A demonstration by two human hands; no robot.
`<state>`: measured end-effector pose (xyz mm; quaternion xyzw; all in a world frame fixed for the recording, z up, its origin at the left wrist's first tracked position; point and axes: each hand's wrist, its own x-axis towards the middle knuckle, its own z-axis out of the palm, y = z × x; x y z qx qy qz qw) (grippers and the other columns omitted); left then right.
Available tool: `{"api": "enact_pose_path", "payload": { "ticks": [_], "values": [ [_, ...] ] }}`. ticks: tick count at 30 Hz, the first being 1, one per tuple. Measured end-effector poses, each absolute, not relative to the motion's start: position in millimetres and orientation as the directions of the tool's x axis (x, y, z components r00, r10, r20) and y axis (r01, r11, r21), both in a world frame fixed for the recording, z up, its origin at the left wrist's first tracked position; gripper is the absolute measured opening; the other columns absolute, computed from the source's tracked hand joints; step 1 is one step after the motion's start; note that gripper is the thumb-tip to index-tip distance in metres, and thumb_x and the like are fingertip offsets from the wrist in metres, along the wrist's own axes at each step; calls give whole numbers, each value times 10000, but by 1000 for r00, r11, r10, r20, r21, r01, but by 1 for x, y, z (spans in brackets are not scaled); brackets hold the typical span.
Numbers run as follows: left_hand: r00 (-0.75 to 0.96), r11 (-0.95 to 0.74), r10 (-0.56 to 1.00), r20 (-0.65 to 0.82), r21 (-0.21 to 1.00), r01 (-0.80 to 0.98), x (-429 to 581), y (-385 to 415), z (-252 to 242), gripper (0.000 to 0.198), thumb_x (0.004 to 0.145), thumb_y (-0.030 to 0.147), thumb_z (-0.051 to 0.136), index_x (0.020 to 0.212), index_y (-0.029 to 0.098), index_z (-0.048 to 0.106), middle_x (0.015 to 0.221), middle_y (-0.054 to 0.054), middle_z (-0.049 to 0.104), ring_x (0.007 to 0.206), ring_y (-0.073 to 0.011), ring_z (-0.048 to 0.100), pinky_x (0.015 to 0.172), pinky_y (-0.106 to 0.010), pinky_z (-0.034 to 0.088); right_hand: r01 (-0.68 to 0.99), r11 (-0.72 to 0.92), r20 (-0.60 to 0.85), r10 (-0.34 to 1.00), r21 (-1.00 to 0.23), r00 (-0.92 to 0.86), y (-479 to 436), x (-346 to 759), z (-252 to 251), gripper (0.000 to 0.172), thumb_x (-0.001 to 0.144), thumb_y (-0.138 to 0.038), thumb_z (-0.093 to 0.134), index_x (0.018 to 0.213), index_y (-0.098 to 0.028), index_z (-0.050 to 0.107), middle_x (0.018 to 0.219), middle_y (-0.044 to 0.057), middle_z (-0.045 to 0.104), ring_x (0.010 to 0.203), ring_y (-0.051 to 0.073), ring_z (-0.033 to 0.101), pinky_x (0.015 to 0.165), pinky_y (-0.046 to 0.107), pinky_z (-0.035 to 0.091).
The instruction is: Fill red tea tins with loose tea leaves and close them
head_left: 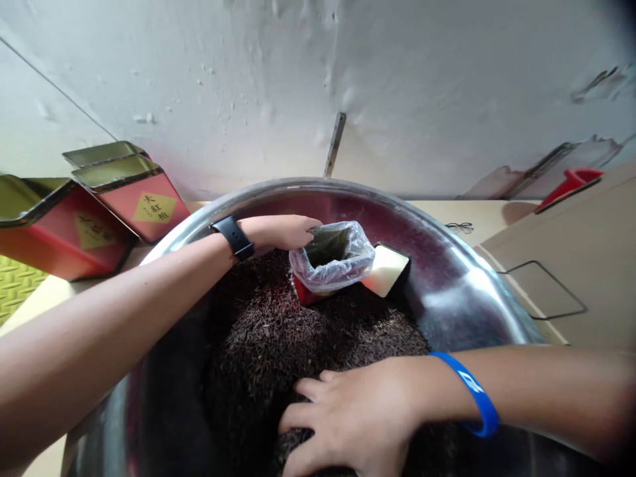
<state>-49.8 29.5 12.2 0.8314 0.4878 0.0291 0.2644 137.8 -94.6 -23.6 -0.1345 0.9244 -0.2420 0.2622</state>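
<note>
My left hand [288, 232], with a black watch at the wrist, is closed on the near-left rim of a red tin [307, 293]. A clear plastic bag [332, 273] lines that tin and folds out over its edge; dark contents show inside. The tin stands in loose dark tea leaves [278, 331] heaped in a big metal bowl [452, 298]. Lower down, my right hand [352, 414], wearing a blue wristband, rests palm down on the leaves, its fingers spread and bent, the tips partly sunk in. A pale-faced scoop or lid [386, 270] lies right of the tin.
Several red tins with yellow labels [154, 207] stand open at the left. Behind the bowl rises a worn wall [248, 99]. To the right are a cardboard box [571, 265], a wire loop [556, 281] and a red plastic piece [571, 185].
</note>
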Motion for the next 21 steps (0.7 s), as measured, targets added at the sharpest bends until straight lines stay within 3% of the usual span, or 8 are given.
{"api": "enact_pose_path", "payload": {
  "ticks": [12, 21],
  "values": [
    [508, -389, 837, -202, 434, 813, -53, 30, 10, 358, 798, 231, 405, 1126, 217, 547, 1133, -61, 622, 910, -187, 562, 793, -283, 395, -133, 899, -508, -353, -418, -786, -102, 135, -11, 487, 843, -331, 460, 1325, -265, 431, 1242, 86, 521, 971, 310, 540, 620, 397, 469],
    [503, -384, 840, -202, 433, 815, -48, 26, 17, 347, 797, 195, 407, 1109, 198, 559, 1149, -72, 620, 928, -197, 564, 790, -282, 401, -161, 882, -485, -387, -443, -785, -99, 134, -20, 529, 816, -401, 482, 1328, -282, 429, 1258, 57, 511, 943, 292, 553, 570, 356, 440]
  ]
}}
